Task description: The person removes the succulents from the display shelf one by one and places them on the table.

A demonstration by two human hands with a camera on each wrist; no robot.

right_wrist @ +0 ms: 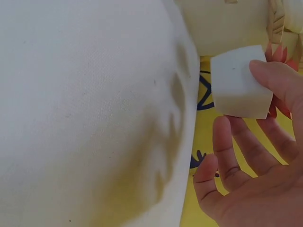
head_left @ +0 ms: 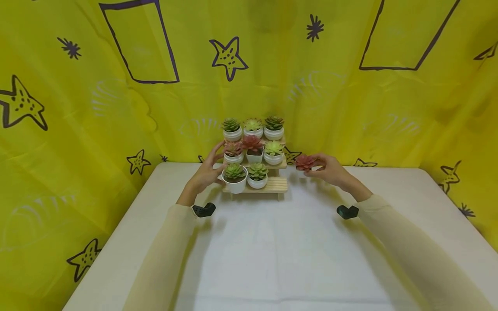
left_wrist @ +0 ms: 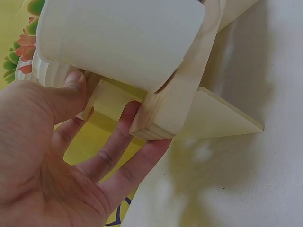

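A three-tier wooden plant stand (head_left: 277,185) holds several small potted succulents near the back of the table. At its left end is my left hand (head_left: 204,175), its fingertips on the plank ends and its thumb beside the pots. Close to those fingers, in the left wrist view, a plain white pot (left_wrist: 118,40) leans large across the frame. To the right of the stand, my right hand (head_left: 330,169) holds a red succulent (head_left: 305,162) up off the table. The thumb presses one side of its square white pot (right_wrist: 236,87), with fingers behind.
Dark green succulents (head_left: 274,123) stand at both ends of the top tier; a second red one (head_left: 252,144) is mid-stand. A white cloth (head_left: 272,250) covers the table. Yellow curtain (head_left: 268,56) with star drawings hangs directly behind and along both sides.
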